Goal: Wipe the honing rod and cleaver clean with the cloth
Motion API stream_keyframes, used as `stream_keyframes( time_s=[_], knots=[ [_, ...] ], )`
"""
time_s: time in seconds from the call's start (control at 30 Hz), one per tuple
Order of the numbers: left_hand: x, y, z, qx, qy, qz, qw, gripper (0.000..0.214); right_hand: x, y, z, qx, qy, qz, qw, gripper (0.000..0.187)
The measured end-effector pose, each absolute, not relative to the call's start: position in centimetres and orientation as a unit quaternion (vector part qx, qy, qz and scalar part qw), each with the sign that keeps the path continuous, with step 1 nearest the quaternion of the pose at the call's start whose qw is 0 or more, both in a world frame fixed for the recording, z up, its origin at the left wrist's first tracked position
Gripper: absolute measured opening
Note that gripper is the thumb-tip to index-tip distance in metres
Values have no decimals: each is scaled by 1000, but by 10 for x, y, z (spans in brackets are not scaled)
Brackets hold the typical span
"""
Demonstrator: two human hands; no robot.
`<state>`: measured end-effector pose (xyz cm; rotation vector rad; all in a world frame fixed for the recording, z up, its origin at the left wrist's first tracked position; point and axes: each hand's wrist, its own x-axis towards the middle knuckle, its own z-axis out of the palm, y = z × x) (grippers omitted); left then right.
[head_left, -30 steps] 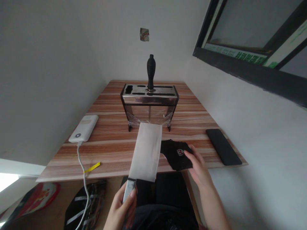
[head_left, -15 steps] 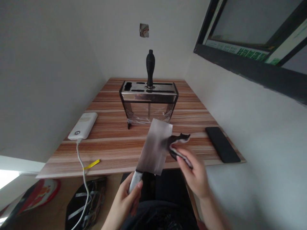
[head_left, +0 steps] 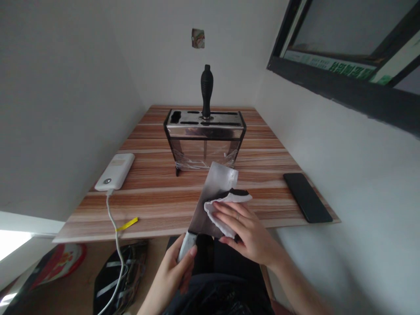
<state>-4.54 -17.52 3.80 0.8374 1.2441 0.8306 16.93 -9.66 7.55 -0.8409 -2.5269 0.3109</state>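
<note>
Beneath the right hand (head_left: 247,234), a cloth (head_left: 235,198) partly hides the cleaver (head_left: 215,180).

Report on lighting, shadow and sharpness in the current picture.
Head view: subdued light, with a blown-out bright patch at the lower left edge; head view: soft shadow low on the right wall; head view: cleaver blade paler toward its far end; head view: small print on the window strip too soft to read.

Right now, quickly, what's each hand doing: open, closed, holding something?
Left hand: closed around the cleaver handle.
Right hand: nearly flat, holding the cloth against the blade.
</note>
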Motion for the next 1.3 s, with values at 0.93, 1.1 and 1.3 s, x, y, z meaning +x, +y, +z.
stream_keyframes(
  time_s=[0.93,1.1,1.3],
  knots=[
    [-44,-175,39,366,553,360,657,60,184,-80,69,-337,-887,-18,314,40],
    [-42,-174,44,346,527,369,684,49,183,-81,63,-283,-906,-56,310,40],
    [-45,-172,45,361,519,337,697,45,185,-80,55,-342,-863,-100,358,44]
  ],
)
